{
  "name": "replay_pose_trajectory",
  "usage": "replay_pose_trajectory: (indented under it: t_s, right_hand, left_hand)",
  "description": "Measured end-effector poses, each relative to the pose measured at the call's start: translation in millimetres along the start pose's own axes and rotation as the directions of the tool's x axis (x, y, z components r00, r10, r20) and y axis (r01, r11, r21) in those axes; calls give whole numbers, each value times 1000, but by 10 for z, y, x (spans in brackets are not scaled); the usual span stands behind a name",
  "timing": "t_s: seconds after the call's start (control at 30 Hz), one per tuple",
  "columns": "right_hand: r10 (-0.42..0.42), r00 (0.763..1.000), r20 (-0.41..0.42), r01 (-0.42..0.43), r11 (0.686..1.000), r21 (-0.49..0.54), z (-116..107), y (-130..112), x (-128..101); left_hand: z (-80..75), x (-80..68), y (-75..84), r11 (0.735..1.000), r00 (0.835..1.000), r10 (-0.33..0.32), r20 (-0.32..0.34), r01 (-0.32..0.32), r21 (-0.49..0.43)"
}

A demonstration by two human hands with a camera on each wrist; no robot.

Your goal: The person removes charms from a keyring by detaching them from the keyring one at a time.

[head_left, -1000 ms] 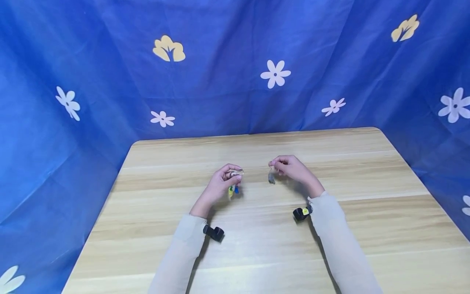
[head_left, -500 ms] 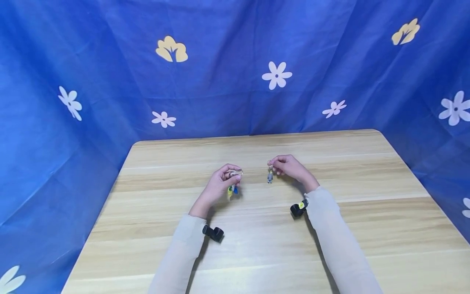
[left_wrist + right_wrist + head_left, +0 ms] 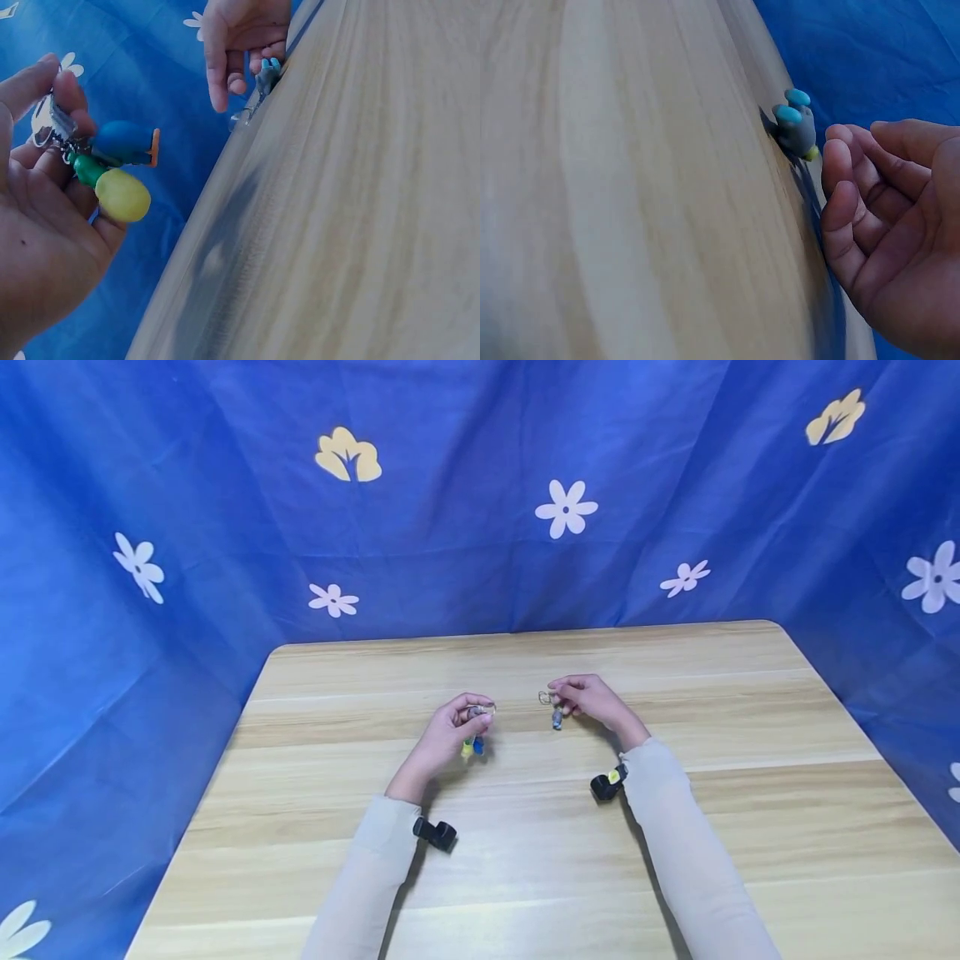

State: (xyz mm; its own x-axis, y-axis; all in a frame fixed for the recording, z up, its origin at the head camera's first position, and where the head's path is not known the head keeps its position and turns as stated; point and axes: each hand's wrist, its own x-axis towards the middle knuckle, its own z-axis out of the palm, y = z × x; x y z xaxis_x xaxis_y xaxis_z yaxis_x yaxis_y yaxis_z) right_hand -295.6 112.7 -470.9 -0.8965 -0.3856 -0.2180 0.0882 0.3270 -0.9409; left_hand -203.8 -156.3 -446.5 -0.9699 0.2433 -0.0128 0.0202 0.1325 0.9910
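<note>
Wooden table, left hand pinching keyring charms, grey charm beside right hand

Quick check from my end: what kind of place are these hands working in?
Probably a staged recording booth rather than a lived-in room. A blue flowered cloth hangs behind and beside a pale wooden table, and the left hand and right hand work small keyring charms over it.

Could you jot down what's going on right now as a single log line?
left hand: pinches metal key ring with blue and yellow-green charms | right hand: beside small grey figure charm with turquoise tips on light wooden table
</note>
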Motion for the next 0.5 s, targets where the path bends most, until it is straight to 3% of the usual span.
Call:
replay_pose_trajectory:
  t_s: [0.33,0.5]
  right_hand:
    - [-18,993,-113,34,990,134,-57,73,-137]
    - [-15,993,-118,35,985,169,-64,106,-211]
  left_hand:
    - [23,-6,28,996,999,40,-4,-40,84]
    - [46,-15,29,992,1000,27,14,-29,123]
